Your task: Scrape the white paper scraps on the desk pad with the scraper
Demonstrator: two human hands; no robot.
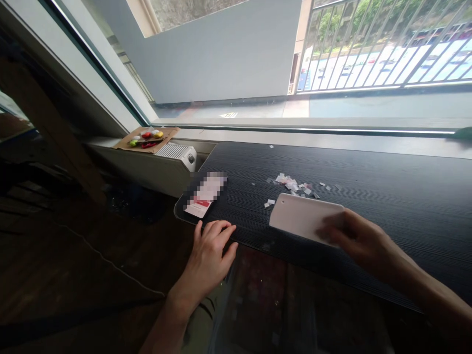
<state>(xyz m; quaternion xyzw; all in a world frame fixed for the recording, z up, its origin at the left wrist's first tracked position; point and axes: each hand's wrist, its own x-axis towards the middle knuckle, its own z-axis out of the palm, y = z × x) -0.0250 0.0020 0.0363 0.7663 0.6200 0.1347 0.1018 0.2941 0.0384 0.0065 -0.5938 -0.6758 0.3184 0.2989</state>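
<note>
My right hand (352,231) grips the near right end of a pale, flat rectangular plastic piece (306,216) with rounded corners and a small hole near one corner. It is tilted over the black table (243,211), just in front of a loose pile of small white paper scraps (289,183). Whether its lower edge touches the table I cannot tell. My left hand (214,246) lies at the table's near edge, fingers apart and holding nothing. Just beyond it is a phone-like flat rectangle (199,210) with a blurred face.
Left of the table, a piece of cardboard (171,132) bearing red, yellow and green items lies on a ledge. Beside it is a white radiator (177,151) with a knob. A large window (228,64) rises behind the table. A thin white cable (110,263) crosses the dark floor.
</note>
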